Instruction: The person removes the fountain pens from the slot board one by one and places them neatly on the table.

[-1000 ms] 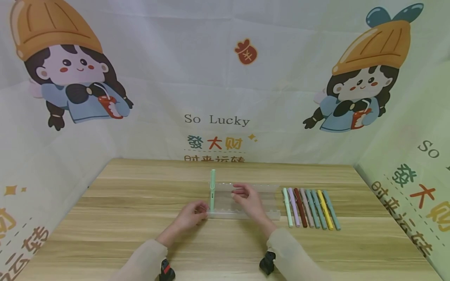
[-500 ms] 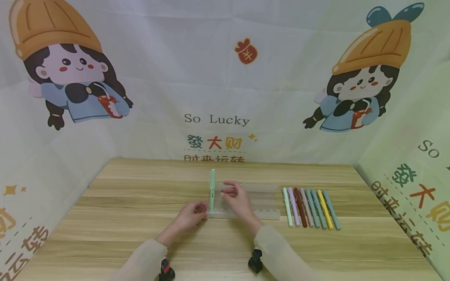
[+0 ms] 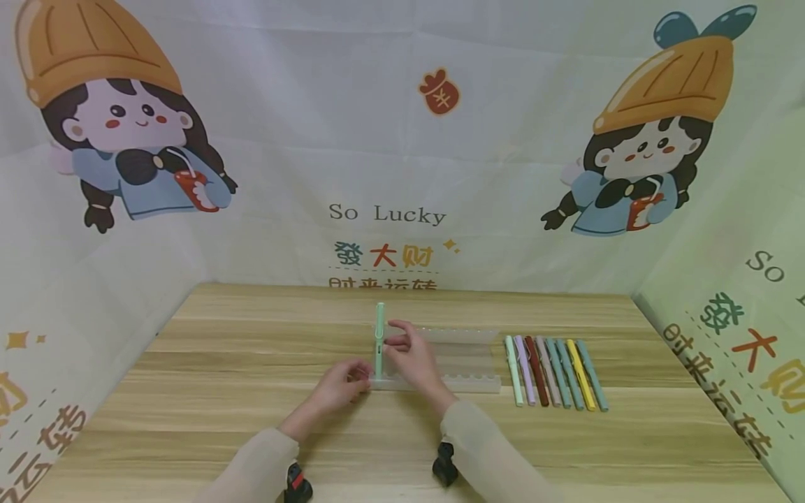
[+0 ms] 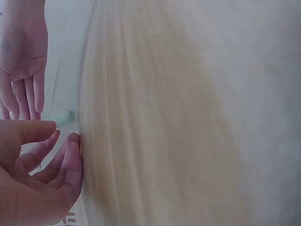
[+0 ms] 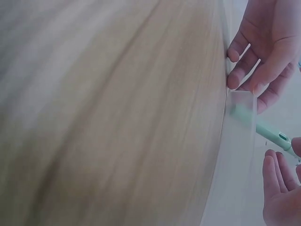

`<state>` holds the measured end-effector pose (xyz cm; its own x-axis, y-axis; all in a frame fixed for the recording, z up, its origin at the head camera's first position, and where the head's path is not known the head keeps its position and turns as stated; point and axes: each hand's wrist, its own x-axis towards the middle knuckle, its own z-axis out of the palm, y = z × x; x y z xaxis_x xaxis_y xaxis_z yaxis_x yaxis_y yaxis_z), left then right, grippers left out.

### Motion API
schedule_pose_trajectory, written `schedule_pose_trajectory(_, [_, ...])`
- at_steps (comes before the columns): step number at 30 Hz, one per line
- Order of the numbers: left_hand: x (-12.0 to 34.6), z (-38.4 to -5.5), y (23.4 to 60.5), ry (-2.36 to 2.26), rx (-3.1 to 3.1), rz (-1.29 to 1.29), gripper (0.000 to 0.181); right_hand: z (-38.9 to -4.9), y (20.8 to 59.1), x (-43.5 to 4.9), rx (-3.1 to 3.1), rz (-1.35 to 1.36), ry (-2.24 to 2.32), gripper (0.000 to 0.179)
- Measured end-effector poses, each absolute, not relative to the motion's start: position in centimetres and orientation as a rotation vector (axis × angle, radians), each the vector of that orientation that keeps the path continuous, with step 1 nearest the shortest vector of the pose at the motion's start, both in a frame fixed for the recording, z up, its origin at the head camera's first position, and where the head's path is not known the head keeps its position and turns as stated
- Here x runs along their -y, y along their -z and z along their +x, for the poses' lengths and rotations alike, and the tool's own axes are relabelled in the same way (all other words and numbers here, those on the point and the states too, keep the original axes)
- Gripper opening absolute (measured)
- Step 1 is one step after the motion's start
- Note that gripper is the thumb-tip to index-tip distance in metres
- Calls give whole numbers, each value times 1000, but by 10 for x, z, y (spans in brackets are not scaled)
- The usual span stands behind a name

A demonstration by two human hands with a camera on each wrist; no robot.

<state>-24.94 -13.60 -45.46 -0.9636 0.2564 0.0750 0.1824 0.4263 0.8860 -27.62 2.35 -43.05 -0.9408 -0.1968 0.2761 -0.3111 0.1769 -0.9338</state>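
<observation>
A light green pen (image 3: 379, 342) stands leaning in the left end slot of a clear plastic pen rack (image 3: 472, 384). At the rack's left end, my left hand (image 3: 342, 384) holds the corner with curled fingers and thumb. My right hand (image 3: 411, 360) is just right of the green pen, its fingertips right at the barrel. In the right wrist view, the right hand's fingers (image 5: 275, 176) are fairly straight beside the pen (image 5: 268, 129), and the thumb overlaps it. The left wrist view shows the pen's lower end (image 4: 63, 117) beyond the left thumb.
Right of the rack lies a row of several capped pens: mint, lilac, dark red (image 3: 537, 370), greyish pink, blue-green and yellow (image 3: 580, 374). All rest on a wooden table (image 3: 251, 335). A printed cloth (image 3: 283, 140) hangs behind and at the sides.
My right hand has moved left over the rack, from its middle to beside the green pen. The left hand, the rack and the pens have stayed in place.
</observation>
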Motion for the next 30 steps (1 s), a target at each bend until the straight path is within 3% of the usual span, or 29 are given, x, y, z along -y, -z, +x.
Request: schedule_pose_trajectory(30, [136, -251, 455, -1582, -2592, 419, 14, -290, 443, -13, 2416, 442, -1830, 44])
